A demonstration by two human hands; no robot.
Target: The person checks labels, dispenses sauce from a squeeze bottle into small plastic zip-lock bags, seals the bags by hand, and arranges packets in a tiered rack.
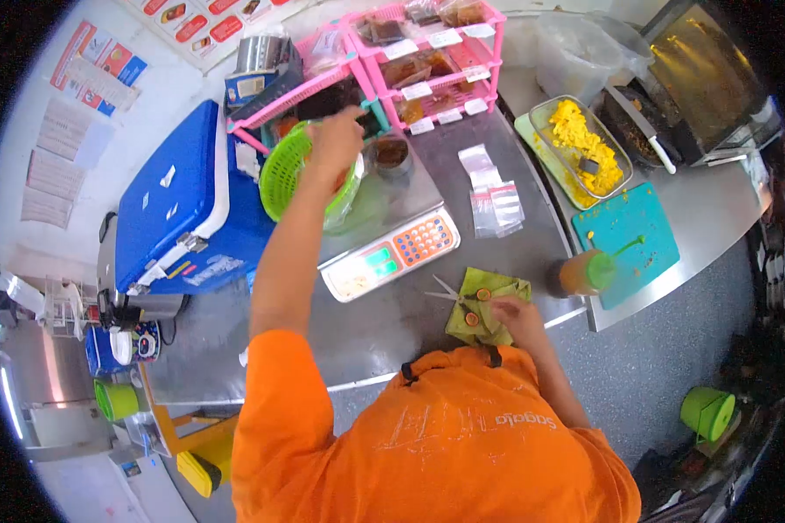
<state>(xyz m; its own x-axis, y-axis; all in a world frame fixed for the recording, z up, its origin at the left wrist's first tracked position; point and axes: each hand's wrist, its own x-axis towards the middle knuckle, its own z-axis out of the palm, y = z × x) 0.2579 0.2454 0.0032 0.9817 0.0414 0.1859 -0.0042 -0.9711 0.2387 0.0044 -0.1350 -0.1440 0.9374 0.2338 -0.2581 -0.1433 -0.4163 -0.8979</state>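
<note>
My left hand [336, 144] is stretched over the right rim of the green basket [283, 174], in front of the pink rack; its fingers are blurred, and whether they hold anything is unclear. Down by the counter's front edge, my right hand [516, 319] rests at the right side of a green leaf-like sheet [497, 283], fingers drawn together on something too small to make out. Small round orange-brown pieces [472, 319] lie on that sheet. Scissors [446, 293] with spread blades touch its left side. A scale [392, 253] stands between the basket and the sheet.
A blue cooler box [170, 196] stands left. Behind are pink racks [427, 65] with packed bags and a dark-filled container [392, 155]. Plastic packets [494, 205] lie mid-counter. Rightward are a yellow-food tray [584, 148], a knife [645, 131], a teal board [628, 248] and a green-lidded container [589, 272].
</note>
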